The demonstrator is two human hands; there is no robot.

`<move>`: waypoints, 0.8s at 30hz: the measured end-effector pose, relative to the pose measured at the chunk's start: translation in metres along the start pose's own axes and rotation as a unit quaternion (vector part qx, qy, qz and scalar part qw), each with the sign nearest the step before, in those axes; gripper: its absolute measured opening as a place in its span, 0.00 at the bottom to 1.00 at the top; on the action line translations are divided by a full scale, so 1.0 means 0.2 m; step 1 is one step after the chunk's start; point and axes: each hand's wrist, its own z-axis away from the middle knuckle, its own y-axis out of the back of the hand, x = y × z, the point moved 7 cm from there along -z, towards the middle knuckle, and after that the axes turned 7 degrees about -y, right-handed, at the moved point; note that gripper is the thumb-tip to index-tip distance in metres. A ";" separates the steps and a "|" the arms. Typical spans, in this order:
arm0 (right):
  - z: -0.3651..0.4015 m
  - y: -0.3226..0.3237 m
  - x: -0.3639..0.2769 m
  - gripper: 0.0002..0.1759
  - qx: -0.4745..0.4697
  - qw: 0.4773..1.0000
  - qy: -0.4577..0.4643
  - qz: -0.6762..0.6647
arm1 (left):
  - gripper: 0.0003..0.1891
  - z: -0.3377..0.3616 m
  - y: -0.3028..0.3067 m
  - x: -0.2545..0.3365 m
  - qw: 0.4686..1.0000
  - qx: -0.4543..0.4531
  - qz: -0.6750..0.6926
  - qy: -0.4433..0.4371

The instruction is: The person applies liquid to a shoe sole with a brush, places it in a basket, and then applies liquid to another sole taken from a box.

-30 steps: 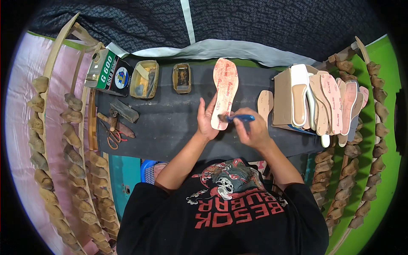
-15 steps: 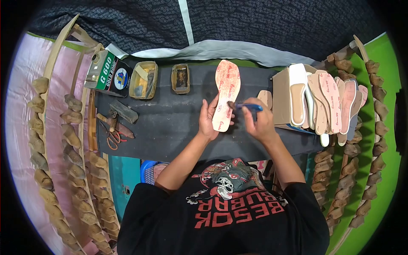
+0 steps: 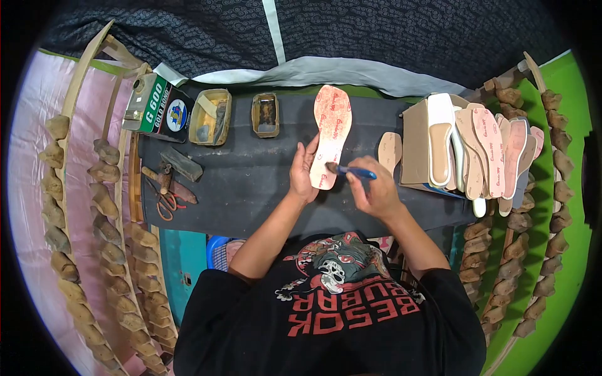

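Two hands: both occupied above the dark table (image 3: 251,200).
Left hand (image 3: 303,174): fingers partly curled, supporting the printed insole (image 3: 334,116) at its narrower end.
Right hand (image 3: 378,193): fingers closed around the blue brush (image 3: 359,172).
Bristles: over the insole's lower part; contact unclear.
Insole: raised mid-table, printed face up, broad end away from the person.
Right side: plain insole (image 3: 389,150) near the cardboard box (image 3: 414,150).
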 end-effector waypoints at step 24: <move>0.06 0.03 -0.03 0.13 0.022 0.999 0.003 -0.030 | 0.25 -0.03 0.04 -0.06 0.993 0.053 0.093 0.049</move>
